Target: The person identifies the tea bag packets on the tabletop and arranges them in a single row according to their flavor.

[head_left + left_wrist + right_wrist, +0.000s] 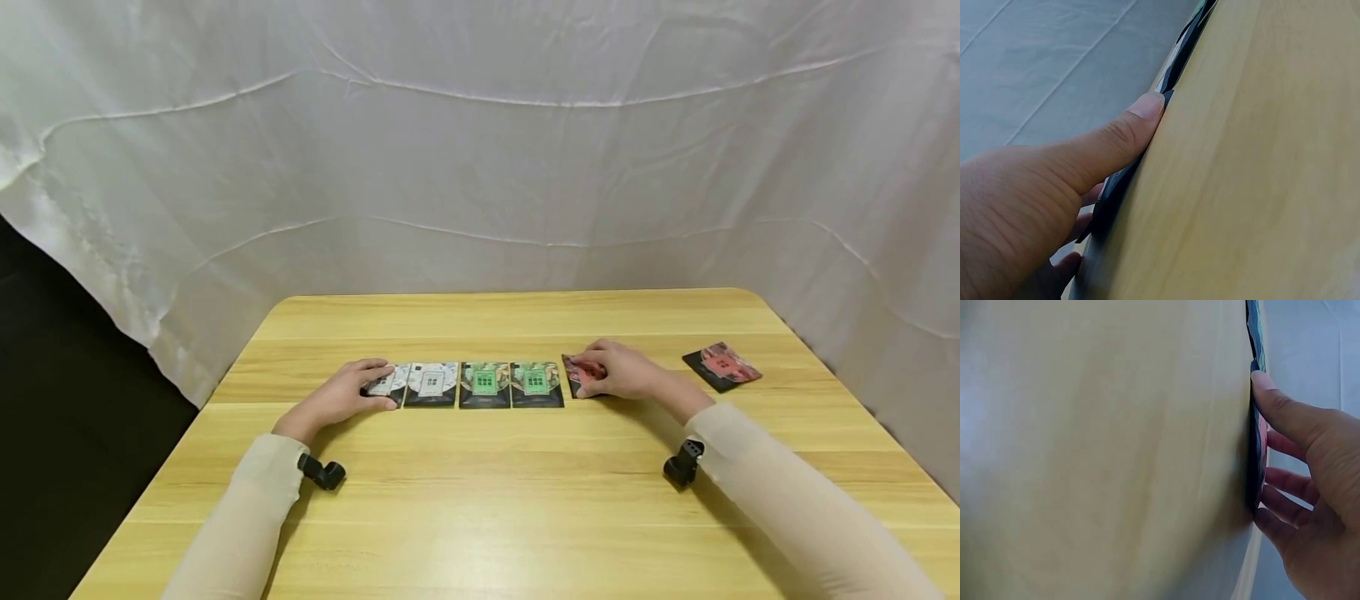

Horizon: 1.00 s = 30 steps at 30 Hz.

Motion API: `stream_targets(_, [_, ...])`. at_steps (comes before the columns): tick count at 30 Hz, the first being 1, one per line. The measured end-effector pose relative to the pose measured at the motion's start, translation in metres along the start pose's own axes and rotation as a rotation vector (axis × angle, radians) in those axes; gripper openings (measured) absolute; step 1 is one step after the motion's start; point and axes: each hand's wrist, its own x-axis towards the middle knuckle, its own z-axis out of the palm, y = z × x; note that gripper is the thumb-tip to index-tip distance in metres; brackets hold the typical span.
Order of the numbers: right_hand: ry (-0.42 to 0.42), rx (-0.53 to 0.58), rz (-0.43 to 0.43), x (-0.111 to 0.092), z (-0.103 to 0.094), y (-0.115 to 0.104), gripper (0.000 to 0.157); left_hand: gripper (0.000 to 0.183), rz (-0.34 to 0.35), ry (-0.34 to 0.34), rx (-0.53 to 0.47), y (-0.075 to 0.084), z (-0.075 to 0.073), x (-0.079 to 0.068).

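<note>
Several flat sachets lie in a row on the wooden table. At the row's left end, my left hand (348, 393) rests on a white-and-black sachet (384, 382), its thumb (1132, 122) along the near edge. Beside it lie a second white-and-black sachet (432, 383) and two green-and-black sachets (484, 384), (536, 384). My right hand (621, 372) holds a red-and-black sachet (576, 375) at the right end, thumb at its near left corner and fingers on the other side. The hand covers much of this sachet.
Another red-and-black sachet (722, 367) lies turned at an angle, farther right on the table (480, 500). Behind the table hangs a pale cloth (480, 167). A dark area (67, 417) borders the left side.
</note>
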Motion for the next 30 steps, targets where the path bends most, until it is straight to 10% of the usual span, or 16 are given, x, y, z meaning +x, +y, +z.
stream_targets(30, [0.016,-0.055,-0.049,-0.012,0.004,-0.018,0.067,0.084,-0.022,-0.007,-0.017,0.002,-0.001,-0.001])
